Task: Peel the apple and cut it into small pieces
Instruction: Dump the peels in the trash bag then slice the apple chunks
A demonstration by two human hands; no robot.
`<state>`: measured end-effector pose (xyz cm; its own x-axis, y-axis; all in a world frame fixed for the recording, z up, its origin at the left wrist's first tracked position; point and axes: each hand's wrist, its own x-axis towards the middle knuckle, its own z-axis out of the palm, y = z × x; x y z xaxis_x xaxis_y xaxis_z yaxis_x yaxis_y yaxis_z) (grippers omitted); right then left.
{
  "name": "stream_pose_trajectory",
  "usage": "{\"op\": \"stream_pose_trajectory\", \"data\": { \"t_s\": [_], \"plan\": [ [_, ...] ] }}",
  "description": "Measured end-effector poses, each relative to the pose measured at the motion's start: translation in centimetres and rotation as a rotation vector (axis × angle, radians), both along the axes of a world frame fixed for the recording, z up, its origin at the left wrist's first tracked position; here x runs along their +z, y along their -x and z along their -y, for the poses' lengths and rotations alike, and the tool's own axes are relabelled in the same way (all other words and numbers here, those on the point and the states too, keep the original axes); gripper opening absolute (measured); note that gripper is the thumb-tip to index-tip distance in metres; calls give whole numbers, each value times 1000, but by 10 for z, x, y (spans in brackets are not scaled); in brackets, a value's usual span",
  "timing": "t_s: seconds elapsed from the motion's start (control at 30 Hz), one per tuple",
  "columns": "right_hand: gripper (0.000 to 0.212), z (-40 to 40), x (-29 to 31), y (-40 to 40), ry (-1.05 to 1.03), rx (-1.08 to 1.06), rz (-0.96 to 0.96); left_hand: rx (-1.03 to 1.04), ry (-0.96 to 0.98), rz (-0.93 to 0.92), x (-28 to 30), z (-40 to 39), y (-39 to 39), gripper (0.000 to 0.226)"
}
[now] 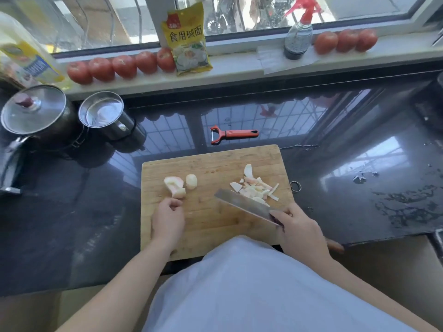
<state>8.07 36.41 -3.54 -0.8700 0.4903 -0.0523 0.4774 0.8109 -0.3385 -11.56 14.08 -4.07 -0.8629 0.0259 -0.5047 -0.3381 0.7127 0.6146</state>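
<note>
A wooden cutting board (211, 224) lies on the dark counter. At its left lie peeled apple chunks (174, 186), with a smaller chunk (191, 181) beside them. A pile of small cut apple pieces (257, 188) sits at the board's right. My right hand (299, 226) grips the handle of a cleaver (242, 202), whose blade stands on the board against the pile. My left hand (167, 219) rests on the board just below the chunks, fingers loosely curled, holding nothing.
A red peeler (233, 134) lies on the counter behind the board. Two metal pots (36, 116) stand at the left. Tomatoes (119, 67), a yellow packet (187, 39) and a spray bottle (298, 37) line the windowsill. Water spots mark the counter at right (402, 202).
</note>
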Motion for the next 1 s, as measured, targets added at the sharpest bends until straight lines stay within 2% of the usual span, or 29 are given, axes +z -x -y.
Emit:
{"op": "stream_pose_trajectory", "data": {
  "t_s": [0.07, 0.1, 0.13, 0.2, 0.3, 0.37, 0.43, 0.57, 0.63, 0.7, 0.83, 0.93, 1.0],
  "plan": [
    [28, 4, 2, 10, 125, -73, -41, 12, 76, -27, -2, 23, 0, 14],
    [20, 4, 4, 16, 154, -78, -36, 15, 91, -72, -3, 27, 2, 12],
    [11, 4, 6, 23, 176, -68, -21, 7, 94, -129, -5, 30, 6, 13],
    [14, 3, 8, 35, 225, 21, 45, -50, 84, -228, -6, 30, 16, 18],
    [22, 12, 9, 47, 227, 234, 224, -339, 127, -300, -7, 28, 38, 32],
    [30, 26, 7, 50, 228, 371, 234, -615, 243, -340, -7, 28, 55, 39],
    [28, 40, 0, 51, 242, 455, 275, -828, 334, -403, -6, 27, 64, 40],
    [17, 60, -10, 50, 232, 407, 353, -967, 333, -498, -7, 18, 67, 33],
    [17, 64, -10, 48, 230, 367, 344, -977, 315, -473, -9, 16, 69, 21],
    [21, 66, -8, 44, 277, 312, 312, -874, 279, -409, -10, 18, 69, 7],
    [27, 58, -1, 39, 348, 73, 257, -501, 187, -273, -9, 38, 61, 10],
    [32, 44, 6, 32, 321, -111, 207, -456, 161, -209, -13, 53, 43, 12],
    [35, 36, 13, 25, 309, -195, 190, -498, 163, -244, -15, 54, 34, 29]
  ]
}}
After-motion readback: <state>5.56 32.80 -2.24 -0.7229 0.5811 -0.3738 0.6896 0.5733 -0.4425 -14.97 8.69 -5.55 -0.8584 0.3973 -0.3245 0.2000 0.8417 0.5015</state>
